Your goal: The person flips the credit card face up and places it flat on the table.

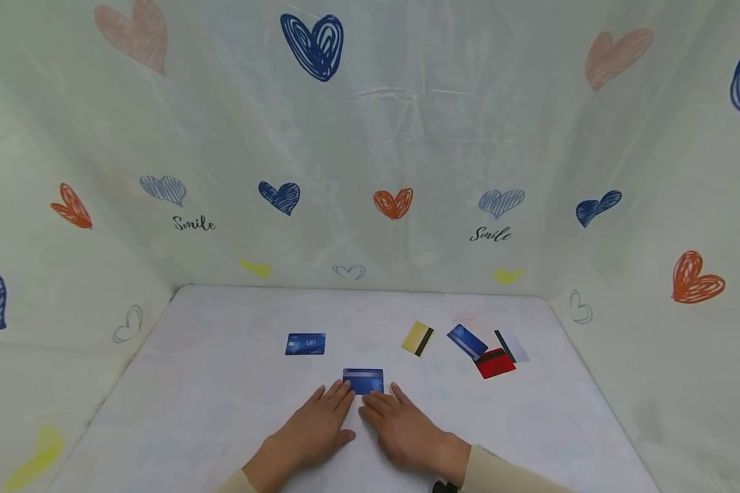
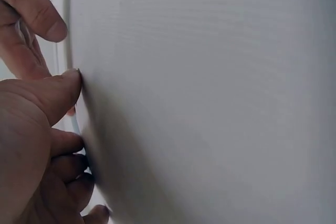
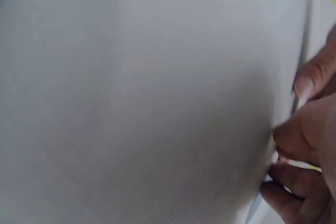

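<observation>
A blue card (image 1: 364, 377) with a pale stripe across its upper part lies flat on the white table, straight in front of the person. At its lower left corner rest the fingertips of the left hand (image 1: 314, 426), fingers extended and thumb spread toward the middle. From the other side, the right hand (image 1: 405, 430) lays its extended fingers on the card's lower right edge. In the left wrist view the left hand (image 2: 39, 129) shows its fingertips down at the tabletop. The right wrist view has the right hand (image 3: 310, 150) low against the same surface.
A blue VIP card (image 1: 305, 344) lies farther back on the left. Back right are a gold card (image 1: 417, 339), another blue card (image 1: 467, 341), a red card (image 1: 495, 363) and a white card (image 1: 516, 346); these last three overlap. A heart-printed curtain (image 1: 345, 150) surrounds the table (image 1: 222, 383).
</observation>
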The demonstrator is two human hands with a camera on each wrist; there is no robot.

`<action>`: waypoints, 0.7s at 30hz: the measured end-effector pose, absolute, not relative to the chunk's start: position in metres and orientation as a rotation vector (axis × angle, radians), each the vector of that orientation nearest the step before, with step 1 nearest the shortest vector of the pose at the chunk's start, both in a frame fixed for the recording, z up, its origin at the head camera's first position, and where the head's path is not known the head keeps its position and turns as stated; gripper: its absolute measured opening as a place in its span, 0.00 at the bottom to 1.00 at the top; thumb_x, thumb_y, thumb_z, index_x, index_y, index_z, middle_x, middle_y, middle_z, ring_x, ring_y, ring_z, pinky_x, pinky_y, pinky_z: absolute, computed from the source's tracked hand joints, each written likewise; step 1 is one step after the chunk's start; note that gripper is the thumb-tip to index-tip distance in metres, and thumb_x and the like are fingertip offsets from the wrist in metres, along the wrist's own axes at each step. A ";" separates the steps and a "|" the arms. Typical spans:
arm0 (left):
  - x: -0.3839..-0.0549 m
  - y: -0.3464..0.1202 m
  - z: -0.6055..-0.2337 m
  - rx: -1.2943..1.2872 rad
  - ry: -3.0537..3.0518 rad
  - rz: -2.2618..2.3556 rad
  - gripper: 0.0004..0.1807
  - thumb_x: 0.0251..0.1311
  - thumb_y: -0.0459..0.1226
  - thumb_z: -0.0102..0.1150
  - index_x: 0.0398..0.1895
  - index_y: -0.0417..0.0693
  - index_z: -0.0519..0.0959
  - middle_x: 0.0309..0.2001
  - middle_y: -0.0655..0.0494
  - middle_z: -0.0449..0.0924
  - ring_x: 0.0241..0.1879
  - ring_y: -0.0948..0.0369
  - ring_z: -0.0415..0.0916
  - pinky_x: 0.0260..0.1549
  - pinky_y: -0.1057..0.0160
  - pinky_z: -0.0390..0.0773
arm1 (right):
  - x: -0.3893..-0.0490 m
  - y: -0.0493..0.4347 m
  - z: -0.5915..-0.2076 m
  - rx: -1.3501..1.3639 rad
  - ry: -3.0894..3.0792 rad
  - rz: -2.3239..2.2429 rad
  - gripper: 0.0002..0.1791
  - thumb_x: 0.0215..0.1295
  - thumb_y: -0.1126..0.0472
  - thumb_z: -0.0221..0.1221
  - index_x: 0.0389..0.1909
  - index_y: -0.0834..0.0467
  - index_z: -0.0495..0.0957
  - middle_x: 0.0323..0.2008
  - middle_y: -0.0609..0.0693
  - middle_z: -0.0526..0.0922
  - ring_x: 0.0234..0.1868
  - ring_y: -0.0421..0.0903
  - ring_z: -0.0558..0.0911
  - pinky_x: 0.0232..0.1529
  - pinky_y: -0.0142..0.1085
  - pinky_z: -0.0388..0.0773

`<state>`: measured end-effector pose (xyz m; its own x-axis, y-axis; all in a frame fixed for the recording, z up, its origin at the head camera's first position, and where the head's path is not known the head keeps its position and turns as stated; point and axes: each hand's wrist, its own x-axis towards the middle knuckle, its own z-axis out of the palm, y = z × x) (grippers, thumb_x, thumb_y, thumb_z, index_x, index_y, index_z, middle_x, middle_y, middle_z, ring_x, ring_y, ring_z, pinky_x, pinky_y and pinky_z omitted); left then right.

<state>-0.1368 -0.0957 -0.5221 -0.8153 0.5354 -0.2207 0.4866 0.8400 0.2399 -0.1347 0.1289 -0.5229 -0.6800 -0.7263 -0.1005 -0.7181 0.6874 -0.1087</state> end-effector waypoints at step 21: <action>-0.165 -0.098 -0.532 0.590 3.102 0.295 0.40 0.58 0.59 0.75 0.67 0.43 0.79 0.56 0.46 0.80 0.57 0.47 0.72 0.56 0.41 0.74 | -0.189 0.132 -0.532 -1.001 3.030 -0.212 0.34 0.66 0.40 0.70 0.65 0.57 0.78 0.56 0.50 0.80 0.53 0.47 0.76 0.55 0.45 0.78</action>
<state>-0.1651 -0.0981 -0.5323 -0.9305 0.3608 0.0640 0.3664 0.9136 0.1763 -0.1886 0.1317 -0.5318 -0.8027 -0.5887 0.0955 -0.5963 0.7955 -0.1079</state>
